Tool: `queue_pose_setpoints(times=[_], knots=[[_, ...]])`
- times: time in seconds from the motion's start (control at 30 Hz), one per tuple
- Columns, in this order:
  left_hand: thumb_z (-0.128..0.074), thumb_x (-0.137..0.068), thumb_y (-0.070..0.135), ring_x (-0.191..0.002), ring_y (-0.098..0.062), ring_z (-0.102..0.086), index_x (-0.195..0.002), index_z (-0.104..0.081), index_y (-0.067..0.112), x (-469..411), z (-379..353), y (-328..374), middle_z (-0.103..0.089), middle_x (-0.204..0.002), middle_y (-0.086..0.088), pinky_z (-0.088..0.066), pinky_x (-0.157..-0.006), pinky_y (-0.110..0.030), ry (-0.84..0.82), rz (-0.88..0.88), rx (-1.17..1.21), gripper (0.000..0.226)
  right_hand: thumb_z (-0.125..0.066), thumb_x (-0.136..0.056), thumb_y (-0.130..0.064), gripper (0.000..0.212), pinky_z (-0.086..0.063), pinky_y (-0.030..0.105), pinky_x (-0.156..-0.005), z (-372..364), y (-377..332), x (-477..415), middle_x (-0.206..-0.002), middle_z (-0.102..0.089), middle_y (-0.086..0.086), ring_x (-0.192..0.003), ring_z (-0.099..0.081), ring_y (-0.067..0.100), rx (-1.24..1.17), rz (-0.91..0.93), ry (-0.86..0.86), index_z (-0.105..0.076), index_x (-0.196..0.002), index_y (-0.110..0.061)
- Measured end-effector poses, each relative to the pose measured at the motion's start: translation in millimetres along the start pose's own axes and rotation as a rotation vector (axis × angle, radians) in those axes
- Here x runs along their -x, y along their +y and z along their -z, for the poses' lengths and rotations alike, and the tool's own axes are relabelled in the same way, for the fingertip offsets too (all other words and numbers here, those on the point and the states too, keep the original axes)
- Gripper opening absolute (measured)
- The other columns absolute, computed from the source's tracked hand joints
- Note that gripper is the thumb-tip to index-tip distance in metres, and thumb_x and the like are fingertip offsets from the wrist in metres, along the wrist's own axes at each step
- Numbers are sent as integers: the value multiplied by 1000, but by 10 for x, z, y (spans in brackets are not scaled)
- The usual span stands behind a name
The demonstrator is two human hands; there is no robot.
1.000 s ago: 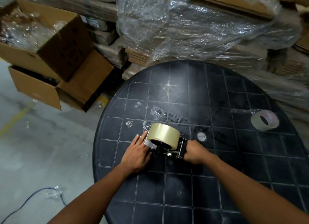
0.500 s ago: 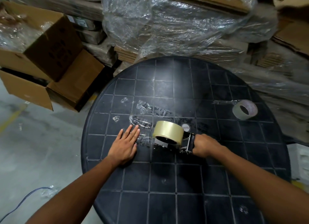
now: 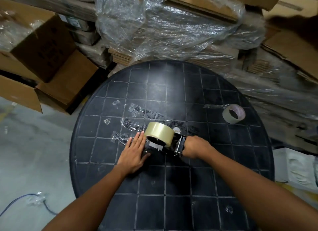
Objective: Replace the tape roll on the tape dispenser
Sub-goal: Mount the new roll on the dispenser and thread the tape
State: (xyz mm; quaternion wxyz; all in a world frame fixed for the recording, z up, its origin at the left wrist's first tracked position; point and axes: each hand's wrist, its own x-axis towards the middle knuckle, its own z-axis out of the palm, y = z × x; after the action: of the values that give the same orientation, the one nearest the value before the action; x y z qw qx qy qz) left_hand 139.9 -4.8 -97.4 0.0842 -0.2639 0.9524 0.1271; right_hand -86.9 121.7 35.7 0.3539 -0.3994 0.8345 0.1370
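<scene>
A full roll of clear tape point(image 3: 159, 133) sits on the black tape dispenser point(image 3: 173, 146), which lies on the round black table point(image 3: 172, 187). My right hand point(image 3: 194, 147) grips the dispenser's handle. My left hand point(image 3: 135, 153) lies flat, fingers together, on the table just left of the dispenser, touching its front end. Strips of clear tape point(image 3: 136, 125) are stuck to the tabletop beyond my left hand. A nearly used-up tape roll point(image 3: 233, 113) lies apart at the table's right.
Open cardboard boxes point(image 3: 43, 58) stand left of the table. Flat cardboard under plastic wrap point(image 3: 168, 27) is piled behind it and along the right. A blue cable point(image 3: 22, 199) runs over the concrete floor at lower left.
My left hand moved from the dispenser's front out to the table at left, then came back beside the dispenser. My right hand kept its grip on the handle.
</scene>
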Motion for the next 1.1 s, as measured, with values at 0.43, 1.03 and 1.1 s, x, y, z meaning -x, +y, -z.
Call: queue_pose_setpoints(times=[0.43,1.03,1.1], knots=[[-12,-96,64,-150,-19,16,-154,4,12,17,-18,31,12,-163,-4,4,-119,-43,-9,27,-40,80,-55,-82,-36,38,-53,36,-76,96,390,233,-109,-69,8,-93,-65,28,88,-60,-63,-64,-112,-14],[-27,-99,48,-152,-19,0,-150,-29,8,44,-139,97,-10,-164,-4,-13,-121,-47,71,45,33,65,-61,-81,-27,51,-53,50,-95,339,-504,56,-134,-58,11,-118,-60,35,360,-173,-122,-58,-130,-11],[-27,-99,48,-152,-18,2,-152,-25,9,42,-132,100,-7,-164,-3,-11,-121,-46,60,52,42,66,-60,-80,-24,49,-54,50,-94,347,-504,75,-130,-60,11,-115,-61,35,353,-188,-135,-60,-127,-11]])
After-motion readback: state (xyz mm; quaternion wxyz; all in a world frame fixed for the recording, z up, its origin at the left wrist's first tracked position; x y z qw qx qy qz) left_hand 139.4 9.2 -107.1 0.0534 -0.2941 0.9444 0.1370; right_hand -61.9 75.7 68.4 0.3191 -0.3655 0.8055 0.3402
